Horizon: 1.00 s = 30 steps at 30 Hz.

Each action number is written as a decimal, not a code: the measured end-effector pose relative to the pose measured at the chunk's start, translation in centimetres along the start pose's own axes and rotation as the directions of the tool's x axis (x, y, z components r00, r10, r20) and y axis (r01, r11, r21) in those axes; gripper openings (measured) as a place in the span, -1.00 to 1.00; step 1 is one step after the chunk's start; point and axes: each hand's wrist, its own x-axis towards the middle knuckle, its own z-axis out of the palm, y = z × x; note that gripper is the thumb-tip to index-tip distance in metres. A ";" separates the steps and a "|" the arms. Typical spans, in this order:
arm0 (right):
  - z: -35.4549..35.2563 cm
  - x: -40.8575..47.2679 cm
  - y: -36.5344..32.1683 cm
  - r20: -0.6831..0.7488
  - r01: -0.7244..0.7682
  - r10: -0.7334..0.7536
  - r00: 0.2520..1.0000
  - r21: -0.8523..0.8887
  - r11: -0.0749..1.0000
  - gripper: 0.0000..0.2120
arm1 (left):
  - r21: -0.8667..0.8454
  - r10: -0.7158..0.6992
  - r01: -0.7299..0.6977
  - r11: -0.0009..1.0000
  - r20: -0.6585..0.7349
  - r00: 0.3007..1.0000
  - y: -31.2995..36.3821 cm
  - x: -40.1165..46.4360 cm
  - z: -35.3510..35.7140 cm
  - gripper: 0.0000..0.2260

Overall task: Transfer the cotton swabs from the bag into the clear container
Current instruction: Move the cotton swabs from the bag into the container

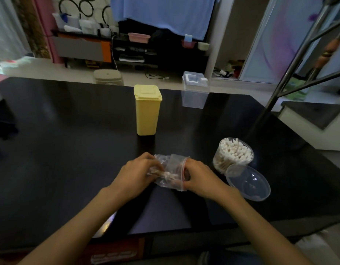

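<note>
A clear zip bag (170, 172) with a red seal strip lies on the black table (69, 150), with a few cotton swabs (168, 175) visible inside. My left hand (135, 174) pinches the bag's left part. My right hand (198, 178) grips the bag's mouth at the red strip, fingers partly inside. To the right stands a round clear container (233, 155), open and packed with upright cotton swabs. Its clear lid (248, 181) rests against its near side.
A yellow lidded bin-shaped box (147, 109) stands behind the bag at mid table. A clear lidded box (195, 89) sits at the far edge. A metal stand's leg (291, 60) rises at the far right. Shelves and floor clutter lie beyond the table.
</note>
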 end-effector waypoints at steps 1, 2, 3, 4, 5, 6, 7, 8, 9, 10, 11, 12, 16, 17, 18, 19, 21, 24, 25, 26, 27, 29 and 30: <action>0.1 0.0 0.0 0.028 -0.019 0.019 0.999 -0.006 1.000 -0.60 | -0.010 0.000 0.000 1.000 -0.009 1.000 0.1 0.0 0.1 -0.80; 0.2 0.1 -0.1 0.033 -0.033 0.035 0.999 -0.034 0.999 -0.59 | -0.026 -0.006 0.005 1.000 -0.015 1.000 0.0 0.0 0.2 -0.82; 0.3 0.1 -0.1 0.023 -0.051 0.052 0.998 -0.069 0.996 -0.61 | -0.048 -0.010 0.009 0.999 -0.015 1.000 0.1 0.0 0.2 -0.83; 0.5 0.3 -0.1 0.006 -0.066 0.067 0.998 -0.099 0.993 -0.62 | -0.069 -0.012 0.012 0.998 -0.011 1.000 0.0 0.0 0.2 -0.84; 0.7 0.4 0.0 -0.010 -0.084 0.083 0.996 -0.120 0.989 -0.63 | -0.086 -0.012 0.012 0.996 -0.005 1.000 -0.1 0.1 0.1 -0.84; 0.9 0.6 0.1 -0.022 -0.098 0.096 0.995 -0.134 0.986 -0.63 | -0.103 -0.012 0.013 0.995 0.004 1.000 -0.2 0.1 0.0 -0.84; 1.0 0.6 0.2 -0.029 -0.113 0.110 0.994 -0.147 0.983 -0.62 | -0.128 -0.011 0.013 0.992 0.012 1.000 -0.2 0.2 -0.1 -0.83; 1.1 0.7 0.3 -0.036 -0.116 0.112 0.993 -0.152 0.982 -0.61 | -0.161 -0.011 0.014 0.987 0.019 1.000 -0.3 0.2 -0.1 -0.83; 1.1 0.7 0.3 -0.035 -0.119 0.115 0.993 -0.137 0.983 -0.62 | -0.199 -0.010 0.014 0.980 0.022 1.000 -0.4 0.3 -0.1 -0.81; 0.9 0.6 0.2 -0.037 -0.114 0.111 0.993 -0.083 0.990 -0.65 | -0.244 -0.009 0.014 0.970 0.022 1.000 -0.4 0.4 -0.1 -0.78; 0.7 0.5 0.1 -0.039 -0.109 0.110 0.993 0.006 0.994 -0.69 | -0.304 -0.011 0.016 0.953 0.016 1.000 -0.5 0.4 -0.1 -0.76; 0.5 0.5 0.0 -0.043 -0.108 0.114 0.993 0.118 0.987 -0.70 | -0.378 -0.018 0.018 0.926 0.002 1.000 -0.6 0.6 -0.1 -0.75; -0.5 0.6 -0.6 0.092 -0.240 0.229 0.969 0.568 0.787 -0.74 | -0.658 -0.062 0.028 0.753 -0.029 0.998 -0.3 0.8 -0.5 -0.78; -0.8 0.6 -0.7 0.159 -0.293 0.247 0.956 0.578 0.761 -0.75 | -0.691 -0.066 0.030 0.722 -0.026 0.998 -0.1 0.8 -0.5 -0.77; -1.1 0.6 -0.7 0.214 -0.341 0.266 0.940 0.565 0.752 -0.77 | -0.708 -0.068 0.035 0.705 -0.018 0.998 0.1 0.7 -0.4 -0.77; -1.5 0.5 -0.8 0.252 -0.377 0.281 0.926 0.558 0.739 -0.77 | -0.721 -0.070 0.043 0.691 -0.008 0.997 0.3 0.7 -0.2 -0.77; -2.1 0.2 -0.7 0.283 -0.417 0.306 0.909 0.594 0.688 -0.73 | -0.745 -0.082 0.046 0.666 -0.012 0.997 0.6 0.7 0.0 -0.77; -2.7 0.0 -0.8 0.206 -0.355 0.302 0.931 0.703 0.616 -0.66 | -0.734 -0.080 0.024 0.679 -0.041 0.996 0.8 0.7 -0.1 -0.79; -2.8 0.0 -0.9 0.175 -0.321 0.292 0.940 0.740 0.591 -0.64 | -0.723 -0.069 0.021 0.691 -0.037 0.997 0.9 0.7 -0.3 -0.80; -2.8 0.0 -1.0 0.146 -0.292 0.286 0.947 0.761 0.579 -0.64 | -0.717 -0.058 0.020 0.697 -0.029 0.998 0.9 0.6 -0.4 -0.80; -2.8 -0.1 -1.1 0.119 -0.270 0.280 0.953 0.757 0.595 -0.66 | -0.719 -0.049 0.021 0.695 -0.018 0.999 1.0 0.6 -0.5 -0.81; -2.7 -0.2 -1.3 0.073 -0.236 0.265 0.962 0.714 0.659 -0.75 | -0.711 -0.042 0.023 0.703 -0.009 0.999 1.0 0.4 -0.6 -0.81; -2.5 -0.2 -1.3 0.047 -0.218 0.255 0.966 0.682 0.699 -0.79 | -0.701 -0.039 0.016 0.713 -0.017 0.999 1.1 0.4 -0.7 -0.81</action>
